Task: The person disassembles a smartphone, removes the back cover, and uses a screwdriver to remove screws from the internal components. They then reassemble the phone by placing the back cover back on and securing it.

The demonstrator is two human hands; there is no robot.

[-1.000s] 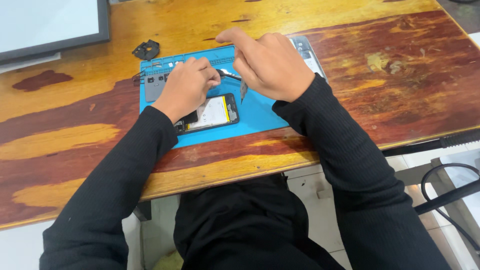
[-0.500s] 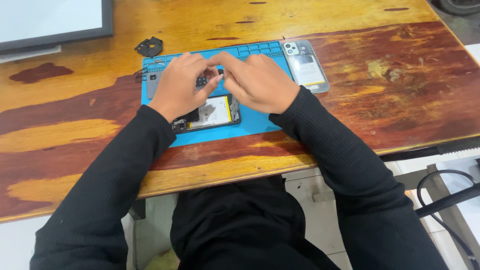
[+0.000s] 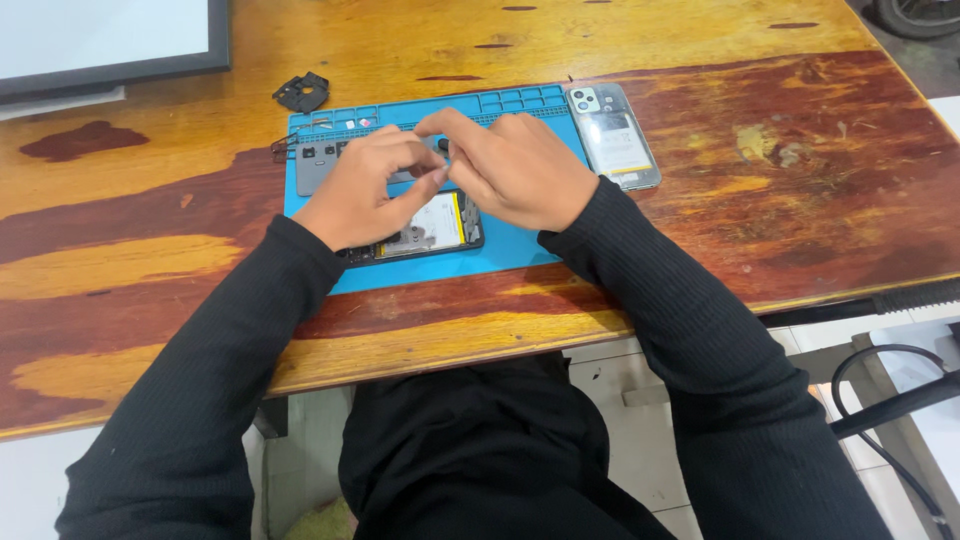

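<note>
An opened smartphone lies on a blue repair mat on the wooden table, its insides showing. My left hand rests over the phone's left half. My right hand is close beside it, over the mat's upper part. The fingertips of both hands meet around a small dark part above the phone. What exactly each finger grips is too small to tell. A clear phone back cover lies at the mat's right edge.
A grey panel lies on the mat's left part. A small black part sits on the wood above the mat. A framed white board is at the far left. Cables hang below the table's right edge.
My right hand has come down from the mat's upper edge toward my left hand. The fingertips of both hands now meet above the phone. The camera view has shifted slightly.
</note>
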